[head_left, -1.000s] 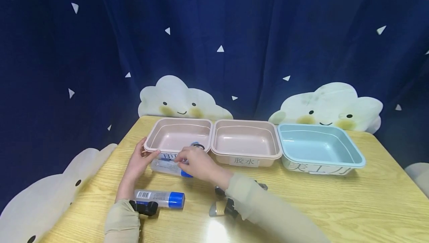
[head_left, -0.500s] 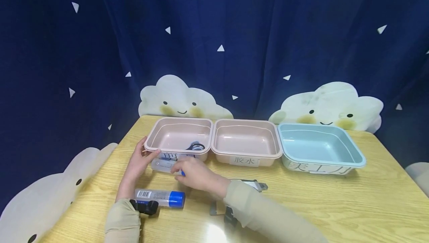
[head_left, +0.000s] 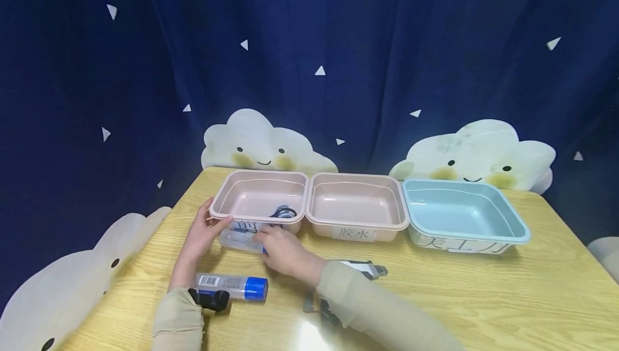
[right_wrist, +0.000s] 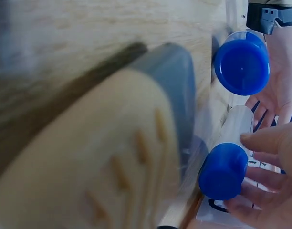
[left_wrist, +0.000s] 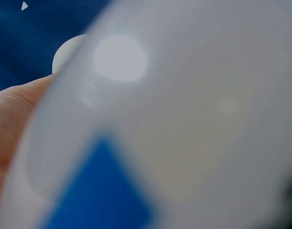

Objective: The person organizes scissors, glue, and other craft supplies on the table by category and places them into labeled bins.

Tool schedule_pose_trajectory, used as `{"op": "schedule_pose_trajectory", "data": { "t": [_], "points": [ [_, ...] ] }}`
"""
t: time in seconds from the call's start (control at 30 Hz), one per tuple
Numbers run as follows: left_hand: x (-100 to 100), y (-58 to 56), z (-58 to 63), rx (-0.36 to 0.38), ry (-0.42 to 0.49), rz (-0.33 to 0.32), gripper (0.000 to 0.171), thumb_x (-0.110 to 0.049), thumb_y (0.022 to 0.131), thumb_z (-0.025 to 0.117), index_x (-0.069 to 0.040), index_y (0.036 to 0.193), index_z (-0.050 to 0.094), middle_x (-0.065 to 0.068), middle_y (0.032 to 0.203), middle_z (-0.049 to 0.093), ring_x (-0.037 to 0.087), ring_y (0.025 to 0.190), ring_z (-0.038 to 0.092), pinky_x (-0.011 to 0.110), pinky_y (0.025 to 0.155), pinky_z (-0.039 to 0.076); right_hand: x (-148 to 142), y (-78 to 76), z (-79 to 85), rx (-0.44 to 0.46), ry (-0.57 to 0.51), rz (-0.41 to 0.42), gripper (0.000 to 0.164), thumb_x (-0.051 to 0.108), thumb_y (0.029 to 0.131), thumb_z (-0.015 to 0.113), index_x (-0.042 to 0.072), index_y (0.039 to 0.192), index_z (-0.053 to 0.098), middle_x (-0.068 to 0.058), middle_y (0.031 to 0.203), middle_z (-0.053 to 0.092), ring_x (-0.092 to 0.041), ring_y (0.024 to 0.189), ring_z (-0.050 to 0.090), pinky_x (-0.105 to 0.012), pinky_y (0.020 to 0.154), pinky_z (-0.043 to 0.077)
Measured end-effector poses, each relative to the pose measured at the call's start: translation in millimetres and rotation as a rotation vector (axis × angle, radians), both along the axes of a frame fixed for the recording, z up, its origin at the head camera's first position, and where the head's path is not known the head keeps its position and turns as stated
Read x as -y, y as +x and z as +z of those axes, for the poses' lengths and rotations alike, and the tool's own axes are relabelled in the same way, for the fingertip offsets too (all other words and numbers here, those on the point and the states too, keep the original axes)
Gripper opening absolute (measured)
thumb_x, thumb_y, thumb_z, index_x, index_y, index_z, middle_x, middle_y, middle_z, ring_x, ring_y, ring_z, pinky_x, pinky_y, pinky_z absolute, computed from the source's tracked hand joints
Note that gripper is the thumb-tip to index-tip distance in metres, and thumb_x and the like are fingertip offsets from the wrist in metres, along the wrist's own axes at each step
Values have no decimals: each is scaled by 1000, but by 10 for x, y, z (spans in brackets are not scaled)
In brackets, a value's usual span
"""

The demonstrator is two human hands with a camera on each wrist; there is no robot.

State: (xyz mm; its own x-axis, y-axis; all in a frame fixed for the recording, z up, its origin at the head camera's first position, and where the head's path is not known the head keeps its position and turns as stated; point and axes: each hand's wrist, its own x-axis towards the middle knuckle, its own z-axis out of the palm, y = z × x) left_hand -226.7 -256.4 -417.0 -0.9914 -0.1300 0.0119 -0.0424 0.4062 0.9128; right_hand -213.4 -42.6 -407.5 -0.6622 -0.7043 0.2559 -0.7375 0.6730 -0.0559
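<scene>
My left hand (head_left: 199, 235) holds the near left corner of the left pink bin (head_left: 263, 173), thumb on the front rim. Inside that bin lie black-handled scissors (head_left: 284, 212). Just in front of it a clear glue bottle (head_left: 237, 240) with a blue cap (right_wrist: 224, 171) lies on its side. My right hand (head_left: 285, 251) has thumb and curled fingers around this bottle near the cap. A second glue bottle (head_left: 227, 286) lies closer in, beside the left wrist; blurred clear plastic and blue fill most of the left wrist view.
A pink bin (head_left: 357, 175) and a blue bin (head_left: 464, 183), both with paper labels, continue the row rightward. A utility knife (head_left: 369, 269) lies partly under the right sleeve. A ridged beige-and-grey handle (right_wrist: 136, 129) looms large in the right wrist view. A curtain hangs behind the table.
My right hand has dropped from the bin's front rim to the bottle and closed on it. The scissors in the bin show more fully. My left hand stays in place.
</scene>
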Motion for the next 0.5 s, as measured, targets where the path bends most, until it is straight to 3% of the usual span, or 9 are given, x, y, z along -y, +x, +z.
{"op": "schedule_pose_trajectory", "data": {
  "t": [0.5],
  "points": [
    [16,-9,-13,6,2,4,86,-36,84,64,-17,147,9,19,143,28,37,125,36,52,100,33,105,-62,-87,5,51,-73,40,17,76,69,10,114,58,-4,108,60,-17,92,59,-26,75,50]
  ]
}}
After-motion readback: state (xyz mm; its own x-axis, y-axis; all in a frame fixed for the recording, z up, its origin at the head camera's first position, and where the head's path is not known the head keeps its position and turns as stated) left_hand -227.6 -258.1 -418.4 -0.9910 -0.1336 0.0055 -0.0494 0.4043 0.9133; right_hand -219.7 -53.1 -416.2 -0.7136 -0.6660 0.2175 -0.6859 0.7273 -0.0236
